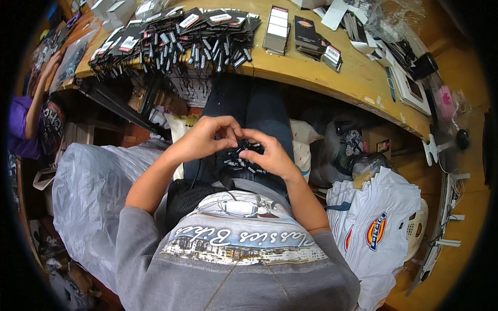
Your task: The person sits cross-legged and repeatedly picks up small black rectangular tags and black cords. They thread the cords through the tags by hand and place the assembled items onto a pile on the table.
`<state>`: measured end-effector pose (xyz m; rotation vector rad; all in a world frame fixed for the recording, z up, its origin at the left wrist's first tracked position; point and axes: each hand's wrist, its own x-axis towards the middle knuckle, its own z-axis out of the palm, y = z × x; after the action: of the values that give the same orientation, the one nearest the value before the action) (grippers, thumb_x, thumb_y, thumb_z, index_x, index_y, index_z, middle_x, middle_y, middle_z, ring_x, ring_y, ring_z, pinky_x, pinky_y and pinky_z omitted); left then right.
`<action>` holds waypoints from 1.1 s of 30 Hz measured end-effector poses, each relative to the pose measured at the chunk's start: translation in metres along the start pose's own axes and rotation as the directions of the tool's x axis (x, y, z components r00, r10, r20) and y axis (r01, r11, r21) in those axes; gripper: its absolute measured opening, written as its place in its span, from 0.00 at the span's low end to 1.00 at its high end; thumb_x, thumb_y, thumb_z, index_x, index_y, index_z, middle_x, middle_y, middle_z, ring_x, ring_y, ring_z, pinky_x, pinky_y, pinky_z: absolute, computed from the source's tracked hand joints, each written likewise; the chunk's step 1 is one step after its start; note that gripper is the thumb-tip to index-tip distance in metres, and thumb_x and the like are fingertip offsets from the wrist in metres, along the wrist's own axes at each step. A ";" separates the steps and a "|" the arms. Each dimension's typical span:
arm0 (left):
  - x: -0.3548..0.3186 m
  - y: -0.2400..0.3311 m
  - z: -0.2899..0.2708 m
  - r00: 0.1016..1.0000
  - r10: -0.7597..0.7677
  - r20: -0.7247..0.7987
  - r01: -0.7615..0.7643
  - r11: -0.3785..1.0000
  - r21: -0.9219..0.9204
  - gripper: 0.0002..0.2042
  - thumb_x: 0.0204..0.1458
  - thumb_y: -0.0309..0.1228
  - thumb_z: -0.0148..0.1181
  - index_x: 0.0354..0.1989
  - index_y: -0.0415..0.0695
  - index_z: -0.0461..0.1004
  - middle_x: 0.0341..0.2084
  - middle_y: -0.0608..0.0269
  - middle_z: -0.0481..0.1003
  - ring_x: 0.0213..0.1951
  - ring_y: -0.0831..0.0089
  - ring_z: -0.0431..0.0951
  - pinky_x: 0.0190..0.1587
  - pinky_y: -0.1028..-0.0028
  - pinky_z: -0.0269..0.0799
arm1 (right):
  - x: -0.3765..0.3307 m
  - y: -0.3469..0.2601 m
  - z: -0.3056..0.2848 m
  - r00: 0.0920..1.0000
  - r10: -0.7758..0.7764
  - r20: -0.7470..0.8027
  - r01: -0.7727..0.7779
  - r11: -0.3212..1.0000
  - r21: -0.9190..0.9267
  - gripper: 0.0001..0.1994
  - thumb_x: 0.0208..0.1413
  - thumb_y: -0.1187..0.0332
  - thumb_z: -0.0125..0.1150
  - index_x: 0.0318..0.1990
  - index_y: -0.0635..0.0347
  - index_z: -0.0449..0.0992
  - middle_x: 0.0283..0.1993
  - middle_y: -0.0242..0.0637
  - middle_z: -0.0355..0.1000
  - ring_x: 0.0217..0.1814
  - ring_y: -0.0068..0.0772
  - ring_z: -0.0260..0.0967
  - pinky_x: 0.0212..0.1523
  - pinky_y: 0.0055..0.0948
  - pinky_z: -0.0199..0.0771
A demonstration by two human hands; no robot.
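Two-handed, picking at a bunch of black, white-tipped cords over the dark denim lap, fingertips of left hand pinched, apparently on one cord, cupping the rest in half-curled right hand, next needing steady precision.

Fingers at black cord bundle

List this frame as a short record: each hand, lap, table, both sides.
left hand: fingers bent close together; anything fine between them cannot be made out
right hand: thumb and fingers at a bundle of black cords with pale tips
lap: that bundle
table: heap of black tags, cords over the front edge; smaller stacks rightward
left side: plastic bag; another person's purple sleeve beyond
right side: white shirts, piled
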<state>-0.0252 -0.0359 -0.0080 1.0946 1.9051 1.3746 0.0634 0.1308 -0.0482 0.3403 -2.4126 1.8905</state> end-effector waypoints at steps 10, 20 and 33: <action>0.010 0.014 -0.007 0.969 0.199 0.147 -0.247 0.790 0.562 0.10 0.33 0.26 0.60 0.27 0.40 0.68 0.26 0.55 0.67 0.34 0.59 0.69 0.33 0.68 0.65 | 0.060 -0.063 -0.137 0.789 -0.303 -0.535 0.039 0.893 -0.448 0.07 0.46 0.74 0.49 0.31 0.66 0.73 0.28 0.39 0.71 0.30 0.26 0.68 0.33 0.22 0.66; 0.212 0.071 -0.116 0.978 0.199 -0.065 -0.058 0.556 0.829 0.31 0.30 0.42 0.64 0.44 0.38 0.64 0.43 0.49 0.64 0.46 0.56 0.63 0.47 0.67 0.59 | 0.196 -0.053 -0.225 0.913 0.404 -0.050 -0.368 0.766 -0.528 0.32 0.26 0.63 0.70 0.45 0.60 0.65 0.37 0.38 0.68 0.37 0.30 0.64 0.34 0.27 0.64; 0.232 0.050 -0.115 0.920 0.371 -0.128 -0.092 0.520 0.849 0.38 0.21 0.42 0.68 0.45 0.40 0.61 0.43 0.49 0.62 0.48 0.55 0.59 0.51 0.67 0.53 | 0.196 -0.045 -0.231 0.972 0.069 -0.225 -0.174 0.854 -0.490 0.27 0.23 0.73 0.69 0.39 0.64 0.67 0.38 0.41 0.67 0.39 0.32 0.64 0.40 0.30 0.65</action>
<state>-0.2235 0.1119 0.0841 1.7072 2.8640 0.6956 -0.1386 0.3167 0.0868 -0.0384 -2.7080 1.1686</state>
